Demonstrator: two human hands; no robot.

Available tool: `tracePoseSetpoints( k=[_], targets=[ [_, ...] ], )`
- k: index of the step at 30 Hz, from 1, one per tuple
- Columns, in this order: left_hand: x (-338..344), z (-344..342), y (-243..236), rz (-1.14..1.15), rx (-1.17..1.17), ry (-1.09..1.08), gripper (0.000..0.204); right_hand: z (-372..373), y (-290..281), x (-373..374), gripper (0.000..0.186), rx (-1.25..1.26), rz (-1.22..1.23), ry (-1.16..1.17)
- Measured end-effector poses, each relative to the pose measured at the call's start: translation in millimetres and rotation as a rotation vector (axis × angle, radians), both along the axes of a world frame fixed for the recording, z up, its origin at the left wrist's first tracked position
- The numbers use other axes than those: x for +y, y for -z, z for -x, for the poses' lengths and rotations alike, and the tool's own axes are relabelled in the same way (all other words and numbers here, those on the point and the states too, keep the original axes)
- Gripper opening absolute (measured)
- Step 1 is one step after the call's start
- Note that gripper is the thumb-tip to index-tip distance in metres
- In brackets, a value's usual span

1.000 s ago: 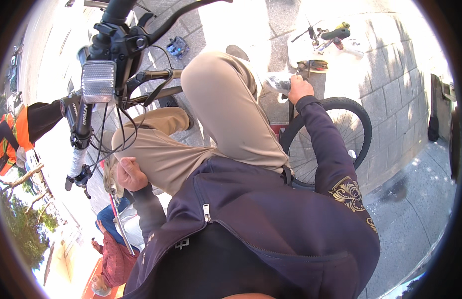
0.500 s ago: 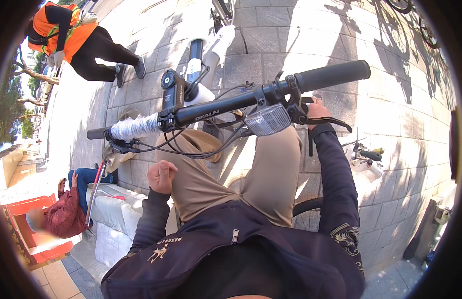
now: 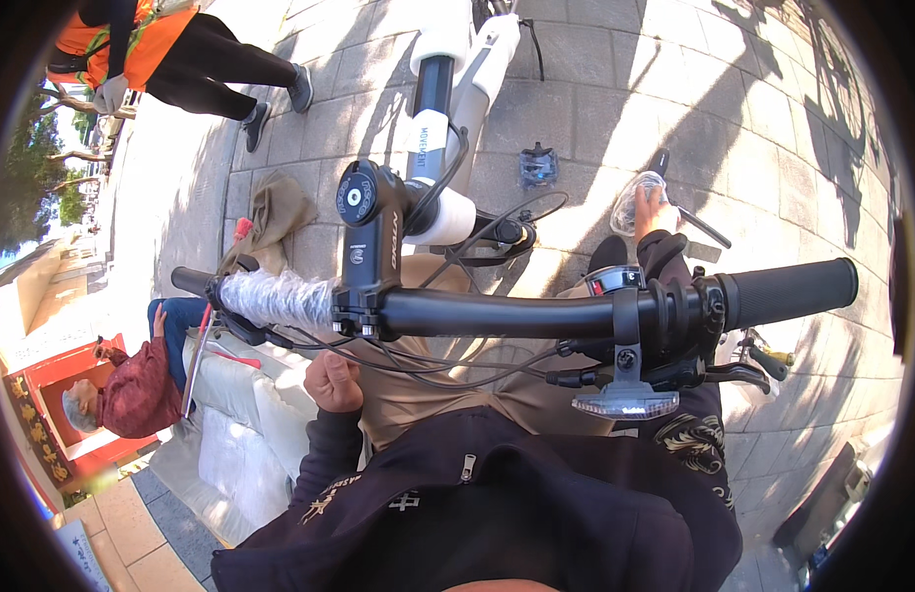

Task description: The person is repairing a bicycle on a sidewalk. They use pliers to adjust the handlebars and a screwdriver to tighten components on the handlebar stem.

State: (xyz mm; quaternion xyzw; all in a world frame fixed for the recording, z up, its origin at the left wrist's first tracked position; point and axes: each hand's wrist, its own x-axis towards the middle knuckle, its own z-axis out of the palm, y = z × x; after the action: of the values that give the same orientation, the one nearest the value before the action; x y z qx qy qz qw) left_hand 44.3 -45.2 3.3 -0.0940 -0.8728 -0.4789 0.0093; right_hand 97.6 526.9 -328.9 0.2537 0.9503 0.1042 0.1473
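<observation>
Right hand point(image 3: 657, 211): fingers curled around clear plastic bundle point(image 3: 627, 208)

Bundle held over pavement point(image 3: 595, 113), forward of handlebar point(image 3: 497, 312); lies left of the hand, long axis apparently pointing away from wearer. Right hand nearer; left hand point(image 3: 334, 383) loosely closed, seemingly empty, near handlebar.

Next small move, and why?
I'd probably bring the left hand over toward the clear plastic to help steady it. Only the right hand is at that plastic, its exact grip hard to make out, while the left sits curled on the near side of the handlebar with nothing visible in it.
</observation>
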Motion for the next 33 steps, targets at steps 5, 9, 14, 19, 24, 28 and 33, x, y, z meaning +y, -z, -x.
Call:
tracePoseSetpoints(
  k=[5,9,14,19,24,28,33],
  targets=[
    [5,1,-1,-0.014,0.025,-0.007,0.052,-35,-8,-35,0.057,0.492,0.309,0.066],
    [16,4,2,-0.090,0.093,0.068,0.051,-70,-35,-89,0.054,0.517,0.451,0.202],
    [2,1,0,-0.149,0.055,0.176,0.051,-127,-53,-158,0.050,0.499,0.589,0.328],
    [-4,1,-7,-0.207,-0.051,0.347,0.056,-209,-64,-222,0.046,0.410,0.681,0.531],
    [-14,11,-4,-0.232,-0.108,0.440,0.056,-273,-60,-254,0.043,0.328,0.719,0.739],
    [-22,6,0,-0.274,-0.025,0.425,0.050,-299,-46,-259,0.041,0.280,0.758,0.827],
    [-11,2,7,-0.241,0.062,0.372,0.044,-324,-25,-268,0.039,0.272,0.822,0.941]
  ],
)
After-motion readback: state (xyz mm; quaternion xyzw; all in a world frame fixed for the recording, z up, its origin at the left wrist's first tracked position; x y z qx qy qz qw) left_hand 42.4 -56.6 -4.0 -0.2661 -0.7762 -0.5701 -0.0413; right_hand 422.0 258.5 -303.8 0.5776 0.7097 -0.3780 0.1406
